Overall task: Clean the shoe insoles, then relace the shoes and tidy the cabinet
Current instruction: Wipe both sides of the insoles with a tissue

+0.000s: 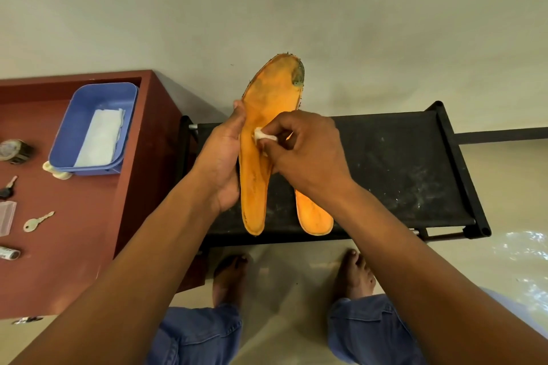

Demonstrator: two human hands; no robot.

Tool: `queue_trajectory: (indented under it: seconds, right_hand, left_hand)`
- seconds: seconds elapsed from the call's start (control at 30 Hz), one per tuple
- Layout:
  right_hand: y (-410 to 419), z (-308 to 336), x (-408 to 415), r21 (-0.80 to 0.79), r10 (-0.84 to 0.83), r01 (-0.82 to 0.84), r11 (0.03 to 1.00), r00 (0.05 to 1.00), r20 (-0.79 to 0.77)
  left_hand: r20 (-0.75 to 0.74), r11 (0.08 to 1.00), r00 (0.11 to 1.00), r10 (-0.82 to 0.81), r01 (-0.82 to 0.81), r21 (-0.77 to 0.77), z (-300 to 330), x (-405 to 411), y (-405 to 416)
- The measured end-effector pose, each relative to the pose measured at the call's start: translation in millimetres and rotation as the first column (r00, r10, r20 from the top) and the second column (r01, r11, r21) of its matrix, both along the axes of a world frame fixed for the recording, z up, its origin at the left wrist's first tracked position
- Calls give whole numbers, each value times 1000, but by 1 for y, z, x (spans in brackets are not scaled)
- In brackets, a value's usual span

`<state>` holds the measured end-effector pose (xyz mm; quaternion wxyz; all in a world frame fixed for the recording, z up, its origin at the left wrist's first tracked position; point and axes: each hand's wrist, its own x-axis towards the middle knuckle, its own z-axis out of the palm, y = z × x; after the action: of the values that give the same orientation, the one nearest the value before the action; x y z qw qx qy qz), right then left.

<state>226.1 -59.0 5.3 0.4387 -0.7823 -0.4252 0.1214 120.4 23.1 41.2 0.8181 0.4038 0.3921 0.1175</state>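
Two flat orange foam insoles are showing: I am holding one stained insole (pixel 268 127) upright by its edge with my left hand (pixel 221 157) wrapped round it, while my right hand (pixel 305 151) is pinching a small white wad of tissue (pixel 264 135) against its face. The second insole (pixel 314 216) is lying on the black fabric rack shelf (pixel 400 166), partly hidden by my right wrist. On the red-brown wooden cabinet (pixel 89 216) are sitting one blue plastic tub (pixel 89 104) holding folded white tissue (pixel 100 136), and two keys (pixel 37 222).

We see a black rack (pixel 400 163) bearing 1 orange insole (pixel 314 216) — beside it, a red table (pixel 98 210) carrying a blue tub (pixel 74 130), 2 keys (pixel 37 221).
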Motion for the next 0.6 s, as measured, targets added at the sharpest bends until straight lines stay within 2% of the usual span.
queue_trajectory:
  seconds: [0.1, 0.2, 0.27, 0.37, 0.47, 0.57, 0.6]
  right_hand:
    - [-1, 3, 0, -7, -74, 75, 997, 992, 106]
    - [-4, 4, 15, -1, -224, 226, 974, 966, 126]
    - [-6, 5, 27, 12, -325, 326, 945, 940, 102]
    - [-9, 6, 38, 53, -426, 426, 903, 904, -14]
    - [-8, 7, 33, 106, -368, 381, 919, 922, -125]
    - [-3, 2, 20, 102, -178, 222, 970, 929, -325]
    - [-1, 0, 15, 115, -118, 163, 980, 938, -327]
  left_hand:
    - [0, 1000, 1000, -9, 9, 8, 1, 1, -2]
    - [17, 999, 999, -48, 48, -5, 0, 3, -7]
    - [25, 996, 996, -83, 84, -19, -1, 5, -11]
    - [38, 994, 993, -111, 111, -23, 1, 5, -14]
    - [85, 993, 992, -96, 102, -60, 7, 4, -13]
    - [119, 997, 992, -36, 45, -66, 11, 1, -7]
    - [121, 998, 993, -11, 19, -64, 12, 0, -6]
